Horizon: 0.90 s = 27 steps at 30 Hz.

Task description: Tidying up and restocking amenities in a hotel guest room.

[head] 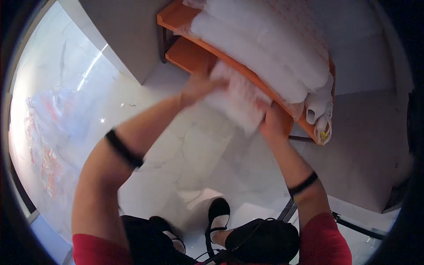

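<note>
A white plastic-wrapped bundle (pixel 237 99) lies partly under the top board of an orange wooden shelf (pixel 179 16), reaching out over the lower board. My left hand (pixel 203 85) is at the bundle's left side, blurred, its fingers stretched over it; whether it grips cannot be told. At the right end, my right hand (pixel 272 121) has its fingers on the bundle's edge, the thumb side blurred by motion. Above both hands, long white rolls in clear plastic (pixel 251 53) cover the top board.
White pipe-like pieces (pixel 316 107) and a looped white cord (pixel 323 134) sit at the shelf's right end. Crumpled clear plastic with reddish marks (pixel 49 132) lies at the left. A grey panel (pixel 122 33) stands left of the shelf, on a pale marbled floor (pixel 185 155).
</note>
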Each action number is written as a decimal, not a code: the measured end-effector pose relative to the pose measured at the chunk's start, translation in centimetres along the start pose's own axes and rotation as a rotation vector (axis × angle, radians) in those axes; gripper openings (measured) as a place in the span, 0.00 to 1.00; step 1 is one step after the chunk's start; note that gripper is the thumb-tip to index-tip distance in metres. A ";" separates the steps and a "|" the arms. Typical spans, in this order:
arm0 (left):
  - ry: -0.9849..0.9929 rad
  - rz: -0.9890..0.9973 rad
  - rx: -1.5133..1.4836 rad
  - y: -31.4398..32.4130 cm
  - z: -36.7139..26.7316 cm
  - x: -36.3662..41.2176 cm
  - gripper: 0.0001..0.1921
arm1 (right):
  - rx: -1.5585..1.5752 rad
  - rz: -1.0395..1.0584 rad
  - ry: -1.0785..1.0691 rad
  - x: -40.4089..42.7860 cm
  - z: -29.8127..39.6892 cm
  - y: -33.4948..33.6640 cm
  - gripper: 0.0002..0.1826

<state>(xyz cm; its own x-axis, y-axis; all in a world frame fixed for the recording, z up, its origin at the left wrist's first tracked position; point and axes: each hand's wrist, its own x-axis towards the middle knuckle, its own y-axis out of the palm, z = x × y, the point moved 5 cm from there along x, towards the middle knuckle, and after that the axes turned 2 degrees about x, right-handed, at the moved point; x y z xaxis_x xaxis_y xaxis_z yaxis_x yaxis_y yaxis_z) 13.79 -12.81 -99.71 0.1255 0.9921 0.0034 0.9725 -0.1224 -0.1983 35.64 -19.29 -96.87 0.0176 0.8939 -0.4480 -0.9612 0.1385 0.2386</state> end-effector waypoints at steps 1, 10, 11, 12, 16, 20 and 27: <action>0.146 0.093 -0.129 0.0 -0.7 3.8 0.36 | 0.116 -0.116 -0.053 4.3 0.5 -1.1 0.27; -0.151 0.107 0.621 4.9 8.5 11.8 0.32 | -0.267 -0.165 -0.018 13.0 -4.2 -6.2 0.25; 0.121 0.006 0.874 4.1 10.6 11.7 0.31 | -0.284 -0.092 0.018 12.5 -5.5 -4.2 0.25; 0.425 -0.076 1.062 5.6 9.0 11.1 0.30 | -0.328 -0.076 0.039 12.1 -5.4 -4.8 0.25; -0.005 0.047 0.163 4.1 5.4 7.4 0.29 | -0.211 0.473 0.023 10.0 -0.5 -3.8 0.27; 0.088 -0.105 0.329 6.6 1.7 7.0 0.27 | -1.218 -0.196 -0.515 12.9 -2.2 -11.7 0.35; 0.667 -0.605 0.411 -6.2 -10.5 -6.2 0.22 | -1.328 0.127 -0.939 -11.5 6.2 2.6 0.37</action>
<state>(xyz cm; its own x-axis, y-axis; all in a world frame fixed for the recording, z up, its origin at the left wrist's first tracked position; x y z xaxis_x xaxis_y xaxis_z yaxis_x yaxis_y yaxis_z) 9.08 -18.53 -88.18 -0.1626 0.6494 0.7429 0.7810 0.5448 -0.3053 34.68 -26.59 -85.78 -0.4015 0.8698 0.2869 -0.5093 0.0483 -0.8593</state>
